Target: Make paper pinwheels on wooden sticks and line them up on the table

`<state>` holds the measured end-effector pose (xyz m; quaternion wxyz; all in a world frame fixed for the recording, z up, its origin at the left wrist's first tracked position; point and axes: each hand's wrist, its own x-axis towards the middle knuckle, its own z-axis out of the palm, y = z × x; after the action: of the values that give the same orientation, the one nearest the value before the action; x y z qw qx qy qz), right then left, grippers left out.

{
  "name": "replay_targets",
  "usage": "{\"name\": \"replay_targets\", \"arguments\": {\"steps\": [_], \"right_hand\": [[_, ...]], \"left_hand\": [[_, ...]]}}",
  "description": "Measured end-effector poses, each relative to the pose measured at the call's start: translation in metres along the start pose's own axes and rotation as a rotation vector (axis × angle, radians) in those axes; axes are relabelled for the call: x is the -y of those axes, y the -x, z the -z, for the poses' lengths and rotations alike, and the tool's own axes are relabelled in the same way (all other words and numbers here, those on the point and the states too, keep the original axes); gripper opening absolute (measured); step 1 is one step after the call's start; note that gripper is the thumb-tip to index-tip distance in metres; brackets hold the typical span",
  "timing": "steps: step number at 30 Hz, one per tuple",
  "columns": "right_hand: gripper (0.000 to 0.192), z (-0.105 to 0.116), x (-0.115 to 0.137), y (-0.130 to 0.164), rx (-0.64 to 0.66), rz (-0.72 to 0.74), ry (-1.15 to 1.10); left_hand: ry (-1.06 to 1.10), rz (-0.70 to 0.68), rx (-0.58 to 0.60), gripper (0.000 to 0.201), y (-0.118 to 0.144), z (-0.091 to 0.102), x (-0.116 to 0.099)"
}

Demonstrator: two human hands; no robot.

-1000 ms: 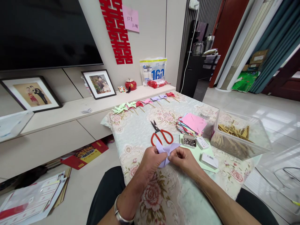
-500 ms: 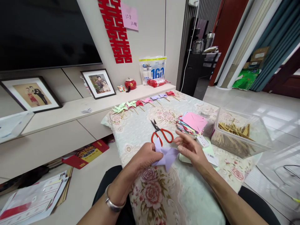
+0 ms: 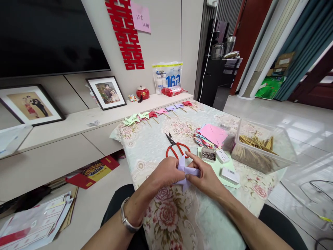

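A purple paper pinwheel is held up over the near part of the table. My left hand grips it from the left, thumb at its middle. From the right, my right hand pinches its folded blade between thumb and fingers. Whether a pin sits at its centre is hidden. Just beyond the hands lie scissors with red handles, blades apart. To the right of the right hand, a small open box of metal pins rests on pale green paper sheets, beside two white boxes.
A stack of coloured paper squares lies behind the pin box. At the right stands a clear plastic bin of wooden sticks. Several finished pinwheels line the far edge of the flowered tablecloth. A cabinet runs along the wall.
My right hand has moved left and down onto the pinwheel and now pinches it. The open pin box, covered before, has come into view.
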<state>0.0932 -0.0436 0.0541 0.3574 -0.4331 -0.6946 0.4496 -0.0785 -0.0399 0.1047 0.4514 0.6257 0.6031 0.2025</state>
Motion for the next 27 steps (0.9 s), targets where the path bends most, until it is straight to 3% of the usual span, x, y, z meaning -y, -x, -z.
{"name": "replay_targets", "arguments": {"steps": [5, 10, 16, 23, 27], "right_hand": [[0.073, -0.003, -0.003, 0.001, -0.036, 0.040, 0.127], [0.070, -0.004, -0.004, 0.001, -0.065, 0.035, 0.150], [0.070, -0.005, -0.003, 0.000, -0.084, 0.005, 0.134], [0.071, -0.005, -0.006, -0.001, -0.092, -0.030, 0.026], [0.074, -0.003, -0.004, -0.002, -0.094, -0.088, -0.127]], "left_hand": [[-0.122, -0.033, -0.051, 0.013, -0.002, -0.003, -0.002], [-0.322, -0.069, -0.079, 0.003, -0.003, -0.008, -0.003], [-0.441, -0.065, -0.089, 0.009, 0.000, -0.011, -0.005], [-0.384, -0.095, -0.108, 0.010, 0.000, -0.014, -0.003], [-0.136, -0.092, -0.090, 0.003, -0.004, -0.010, 0.005]]}}
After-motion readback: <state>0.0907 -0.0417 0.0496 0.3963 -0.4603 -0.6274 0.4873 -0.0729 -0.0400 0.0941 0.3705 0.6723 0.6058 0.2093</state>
